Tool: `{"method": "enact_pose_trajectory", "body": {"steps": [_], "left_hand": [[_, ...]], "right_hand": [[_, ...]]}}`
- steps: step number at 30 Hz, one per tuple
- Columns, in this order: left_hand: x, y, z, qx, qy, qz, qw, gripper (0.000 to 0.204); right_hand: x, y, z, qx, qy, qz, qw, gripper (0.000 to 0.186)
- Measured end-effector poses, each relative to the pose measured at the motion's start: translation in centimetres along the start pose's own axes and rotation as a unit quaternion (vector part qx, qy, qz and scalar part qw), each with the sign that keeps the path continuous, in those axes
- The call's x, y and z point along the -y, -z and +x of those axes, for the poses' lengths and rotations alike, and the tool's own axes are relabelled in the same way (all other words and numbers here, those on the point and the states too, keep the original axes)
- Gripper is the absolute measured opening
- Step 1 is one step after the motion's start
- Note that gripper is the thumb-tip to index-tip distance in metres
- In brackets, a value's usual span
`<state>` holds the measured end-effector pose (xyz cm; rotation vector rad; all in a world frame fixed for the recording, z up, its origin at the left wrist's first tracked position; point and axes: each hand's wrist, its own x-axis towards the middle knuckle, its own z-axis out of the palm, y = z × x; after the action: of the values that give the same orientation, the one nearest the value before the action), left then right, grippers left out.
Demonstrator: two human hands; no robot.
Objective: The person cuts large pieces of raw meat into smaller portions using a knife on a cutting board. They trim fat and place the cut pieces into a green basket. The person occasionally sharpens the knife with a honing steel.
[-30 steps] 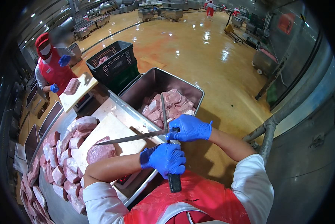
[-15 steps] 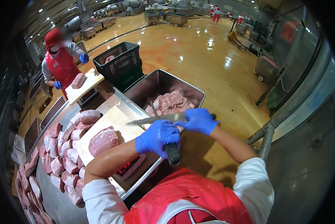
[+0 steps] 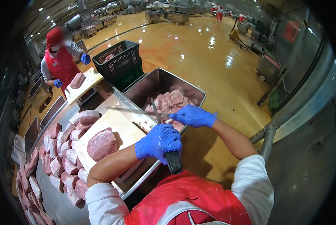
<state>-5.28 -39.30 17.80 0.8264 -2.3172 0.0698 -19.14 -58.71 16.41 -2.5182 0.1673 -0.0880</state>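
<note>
My left hand point(image 3: 158, 142), in a blue glove, is closed on the black handle point(image 3: 174, 163) of a honing steel, whose rod point(image 3: 154, 108) points up and away from me. My right hand point(image 3: 192, 116), also gloved, grips a long knife point(image 3: 132, 111); its blade crosses the steel's rod, pointing left. Below the blade, a slab of pink meat point(image 3: 100, 144) lies on a white cutting board point(image 3: 113, 122). Many more pieces point(image 3: 63, 157) are heaped on the metal table left of it. Beyond my hands, a steel bin point(image 3: 175, 75) holds cut meat point(image 3: 169, 99).
A co-worker point(image 3: 61, 63) in a red apron stands across at the left, behind another board point(image 3: 89, 84) with meat. A dark perforated crate point(image 3: 115, 62) stands behind the bin. At the right are metal pipes point(image 3: 269, 131), a wheeled cart point(image 3: 265, 71) and a pallet jack point(image 3: 237, 41).
My hands have risen slightly from a second ago. The knife slid rightward along the steel, then back left; its tip now sits higher, above the board.
</note>
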Motion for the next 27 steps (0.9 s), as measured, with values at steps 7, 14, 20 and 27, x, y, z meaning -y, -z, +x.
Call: {"method": "enact_pose_trajectory", "body": {"steps": [7,14,20,27], "left_hand": [[-0.7,1.0,-0.7,-0.030,-0.029,0.032,0.999,0.034],[1.6,1.6,0.5,-0.084,0.065,0.024,0.994,0.036],[6.8,2.7,0.9,-0.092,0.098,0.037,0.990,0.038],[25.0,2.4,-10.3,0.127,0.300,0.066,0.943,0.026]], "right_hand": [[-1.5,1.2,-1.7,0.081,-0.053,-0.044,0.994,0.077],[-3.2,-1.6,-2.3,-0.073,-0.151,-0.257,0.952,0.073],[-8.6,-0.7,-0.5,-0.172,-0.187,-0.212,0.944,0.070],[-23.2,-3.6,-8.5,-0.151,-0.366,-0.128,0.910,0.084]]}}
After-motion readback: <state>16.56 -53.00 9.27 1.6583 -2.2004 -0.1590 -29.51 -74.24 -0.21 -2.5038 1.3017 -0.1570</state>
